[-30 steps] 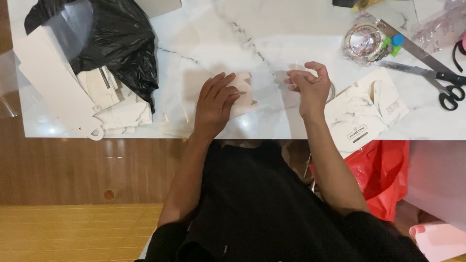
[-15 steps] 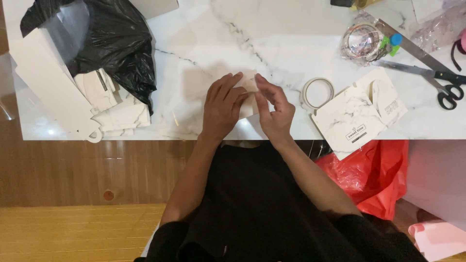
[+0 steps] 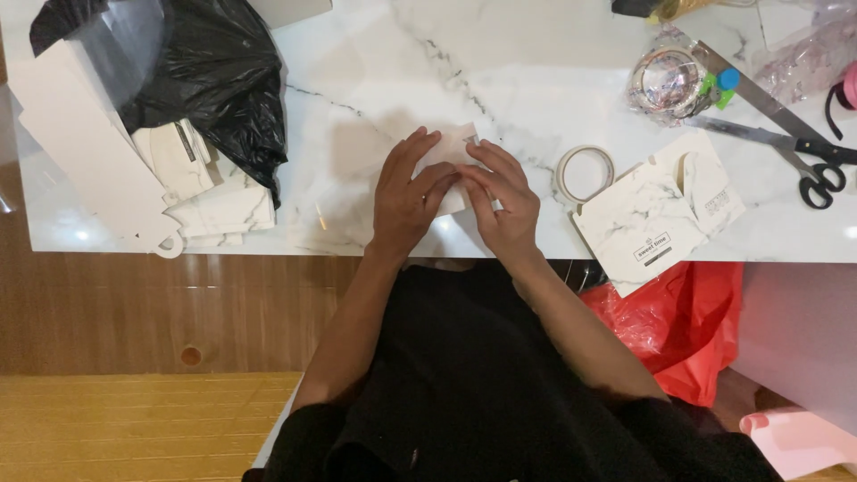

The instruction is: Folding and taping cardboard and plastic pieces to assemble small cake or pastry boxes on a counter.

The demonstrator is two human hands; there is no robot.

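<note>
White marble table (image 3: 536, 54) spans top of view, wood panel front & wood floor below. Black plastic bag (image 3: 214, 80) at far left w/ stack of flat cartons (image 3: 214, 192) beside it. Flattened marble-print box (image 3: 661, 214) at right, near tape ring (image 3: 585, 171) & scissors (image 3: 803, 152). Centre: small white card piece (image 3: 451, 156) lies under both hands. Left hand (image 3: 406, 196) flat, pressing it; right hand (image 3: 502, 201) fingers spread, pressing its right part, touching left's fingertips.
</note>
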